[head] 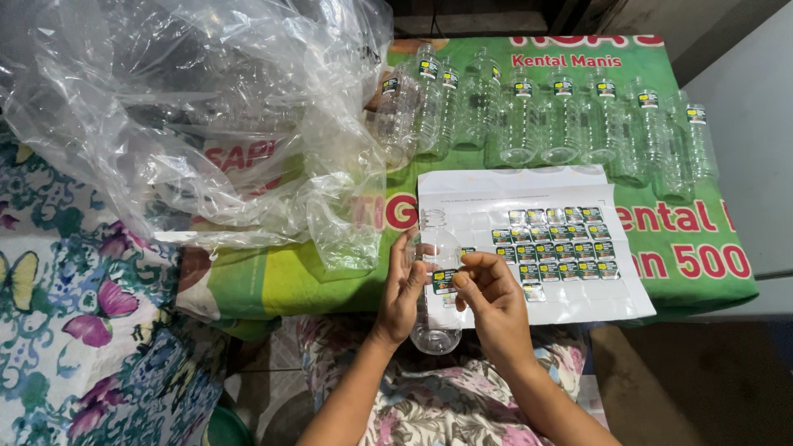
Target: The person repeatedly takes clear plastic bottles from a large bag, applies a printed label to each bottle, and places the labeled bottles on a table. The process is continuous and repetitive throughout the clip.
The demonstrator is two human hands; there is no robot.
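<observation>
1. Step in hand, by my reading: sticking a small label (444, 281) onto a clear plastic bottle (435, 285). The label sits on the bottle's side, not yet smoothed flat as far as I can tell.
2. The bottle is held upright at 6 o'clock in the view, over the lap, just off the near edge of the white sticker sheet (545, 248).
3. Left hand (402, 293): fingers wrapped along the bottle's left side, closed on it, wrist angled in from 7 o'clock.
4. Right hand (487, 289): thumb and forefinger pinched on the label's edge, pressing it to the bottle; forearm comes in from 5 o'clock.
5. Next move likely calls for steady thumb pressure across the label while the left hand keeps the bottle from turning.
6. At 12 to 2 o'clock, a row of labelled bottles (562, 116) lies on the green cover (686, 239); crumpled clear plastic bag (198, 124) at 10 o'clock.
</observation>
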